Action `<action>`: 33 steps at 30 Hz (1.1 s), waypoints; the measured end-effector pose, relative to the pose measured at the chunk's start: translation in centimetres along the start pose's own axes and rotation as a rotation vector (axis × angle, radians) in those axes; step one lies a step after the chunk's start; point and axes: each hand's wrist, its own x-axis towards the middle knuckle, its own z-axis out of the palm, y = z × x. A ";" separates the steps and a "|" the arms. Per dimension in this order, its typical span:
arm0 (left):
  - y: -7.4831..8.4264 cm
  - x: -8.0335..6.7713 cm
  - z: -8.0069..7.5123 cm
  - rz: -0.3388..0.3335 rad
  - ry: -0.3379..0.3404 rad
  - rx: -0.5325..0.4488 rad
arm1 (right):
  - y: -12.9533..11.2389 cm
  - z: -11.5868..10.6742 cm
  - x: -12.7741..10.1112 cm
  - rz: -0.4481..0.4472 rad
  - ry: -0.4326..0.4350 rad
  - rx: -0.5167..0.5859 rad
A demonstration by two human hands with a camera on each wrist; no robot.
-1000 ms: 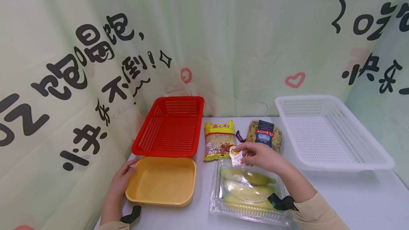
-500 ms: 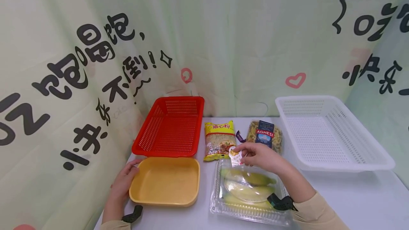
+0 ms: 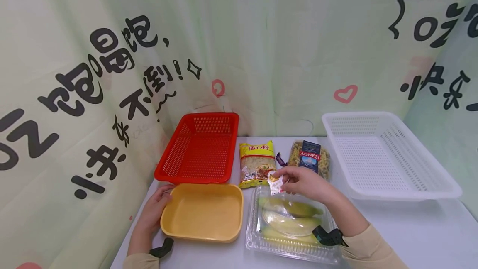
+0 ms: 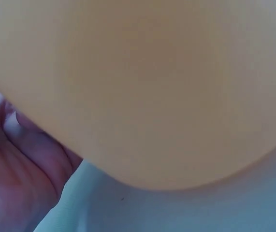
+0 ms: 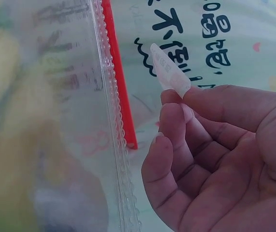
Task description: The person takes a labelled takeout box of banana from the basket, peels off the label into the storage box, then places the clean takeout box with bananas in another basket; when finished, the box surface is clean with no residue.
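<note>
My left hand (image 3: 153,209) grips the far-left corner of a yellow plastic tub (image 3: 203,213) at its rim. In the left wrist view the palm (image 4: 19,183) lies beside the tub (image 4: 167,96), the fingertips hidden behind it. Thumb and index finger of my right hand (image 3: 304,182) pinch a small white label (image 3: 275,184) with a yellow picture on it. The right wrist view shows this label (image 5: 169,70) tilted at the fingertips. Under my right hand and forearm is a clear lidded plastic box (image 3: 257,242) with bananas (image 3: 289,221) inside.
Behind the tub stands a red basket (image 3: 201,157), and a white basket (image 3: 377,161) is at right. Between them are a yellow macaroni bag (image 3: 257,163), a small purple-wrapped sweet (image 3: 280,160) and an AGNESI pasta bag (image 3: 310,155). A printed curtain (image 3: 276,53) surrounds the table.
My left hand and the yellow tub have moved right together, closer to the clear box. The right hand has stayed nearly still with the label.
</note>
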 end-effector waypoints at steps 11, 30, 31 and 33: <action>-0.3 0.0 0.4 0.024 0.003 -0.194 | -0.3 0.1 0.1 -0.006 0.001 -0.005; -1.0 0.2 0.9 0.039 -0.003 -0.219 | -2.8 -0.8 1.7 -0.020 -0.071 -0.040; -1.0 0.2 0.9 0.038 -0.002 -0.221 | -3.0 -0.6 2.1 -0.017 -0.083 -0.032; -1.0 0.1 0.9 0.038 0.000 -0.222 | -3.5 -0.2 2.9 -0.015 -0.093 -0.021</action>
